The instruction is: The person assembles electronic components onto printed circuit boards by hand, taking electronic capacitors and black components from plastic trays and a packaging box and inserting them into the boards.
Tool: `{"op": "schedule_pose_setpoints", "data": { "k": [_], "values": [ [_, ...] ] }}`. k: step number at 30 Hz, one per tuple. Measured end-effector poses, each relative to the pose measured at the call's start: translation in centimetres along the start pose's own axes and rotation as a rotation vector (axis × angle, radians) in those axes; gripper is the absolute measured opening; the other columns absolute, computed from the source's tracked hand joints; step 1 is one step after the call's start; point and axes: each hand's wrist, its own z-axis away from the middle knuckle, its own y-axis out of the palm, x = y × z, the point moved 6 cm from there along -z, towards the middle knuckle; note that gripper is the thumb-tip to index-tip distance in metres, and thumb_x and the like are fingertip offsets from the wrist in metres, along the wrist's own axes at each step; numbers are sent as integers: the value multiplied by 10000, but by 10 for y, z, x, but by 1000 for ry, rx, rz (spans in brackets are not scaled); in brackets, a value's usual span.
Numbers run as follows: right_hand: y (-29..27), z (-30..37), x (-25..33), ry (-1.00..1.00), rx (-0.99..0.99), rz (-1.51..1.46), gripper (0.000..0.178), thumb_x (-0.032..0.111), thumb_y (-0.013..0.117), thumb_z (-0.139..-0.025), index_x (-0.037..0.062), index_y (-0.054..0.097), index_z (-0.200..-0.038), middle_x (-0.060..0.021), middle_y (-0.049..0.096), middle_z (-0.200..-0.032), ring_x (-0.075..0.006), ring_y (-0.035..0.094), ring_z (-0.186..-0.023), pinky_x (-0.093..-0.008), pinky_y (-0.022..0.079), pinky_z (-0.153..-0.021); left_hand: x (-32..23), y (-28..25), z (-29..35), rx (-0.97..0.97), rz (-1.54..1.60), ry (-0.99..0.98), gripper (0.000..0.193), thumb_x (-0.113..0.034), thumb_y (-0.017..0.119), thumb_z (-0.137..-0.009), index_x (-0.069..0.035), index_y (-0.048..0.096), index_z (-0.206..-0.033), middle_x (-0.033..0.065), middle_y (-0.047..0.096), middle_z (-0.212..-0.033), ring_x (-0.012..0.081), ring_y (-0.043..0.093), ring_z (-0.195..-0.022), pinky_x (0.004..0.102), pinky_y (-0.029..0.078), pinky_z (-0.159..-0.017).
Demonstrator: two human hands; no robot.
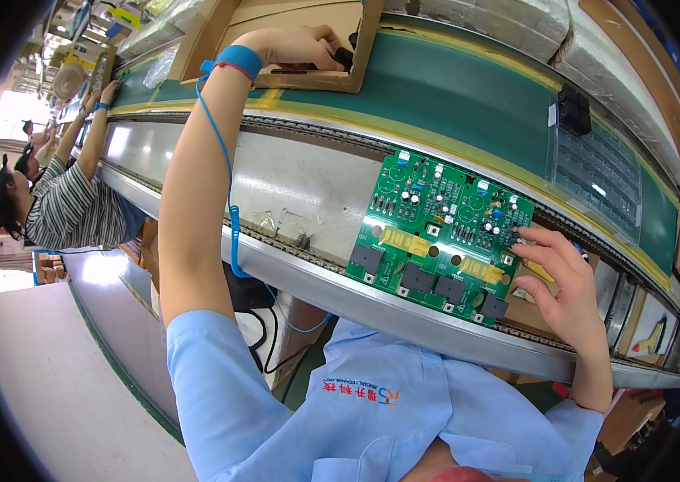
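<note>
A green circuit board [444, 213] lies across the conveyor rails in front of me, set with small capacitors, yellow parts and several black square parts along its near side. My right hand [561, 277] is at the board's right edge, thumb and fingers apart, fingertips over the edge. My left arm reaches out to a cardboard box [316, 80] on the far green belt. Inside it, my left hand [296, 46] has curled fingers on a small black cylindrical part [344, 57]; the fingertips are partly hidden. A blue wrist strap [240, 58] with a coiled cord circles that wrist.
Metal rails with chains [292, 241] run under the board. On the green belt [469, 92], a clear tray [593, 177] and black blocks [574, 110] sit at the right. White foam blocks [509, 24] line the far side. A co-worker in stripes [75, 201] works at left.
</note>
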Motion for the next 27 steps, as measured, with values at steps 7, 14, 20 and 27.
{"op": "schedule_pose_setpoints", "data": {
  "k": [7, 14, 20, 27],
  "values": [
    [1, 0, -5, 5, 14, 11, 326, 81, 724, -705, 38, 630, -1014, -115, 601, -1131, -307, 605, -969, -369, 495, -794, -2, 10, -20, -345, -255, 52, 543, -205, 688, -775, -75, 478, -1258, 189, 562, -1150, 295, 572, -1011, 327, 450, -885],
    [4, -1, 4, -4, 34, 2, 323, 57, 717, -705, 41, 631, -1016, -111, 598, -1141, -305, 602, -997, -367, 495, -819, -1, 3, -28, -424, -25, 177, 399, -180, 642, -822, -92, 530, -1195, 176, 557, -1117, 330, 603, -906, 376, 496, -815],
    [5, -1, 1, 22, 50, -14, 328, 41, 710, -710, 46, 629, -1027, -112, 589, -1157, -303, 591, -1028, -365, 490, -837, -16, 11, -22, -385, 217, 209, 363, -208, 656, -861, -101, 550, -1191, 106, 617, -932, 192, 605, -674, 295, 506, -538],
    [6, -3, -1, 21, 59, -18, 329, 41, 712, -709, 42, 628, -1028, -112, 591, -1157, -304, 586, -1035, -360, 486, -851, -15, 11, -30, -372, 382, 141, 331, -240, 637, -888, -122, 561, -1188, 71, 608, -922, 112, 535, -569, 257, 470, -464]
  ]
}}
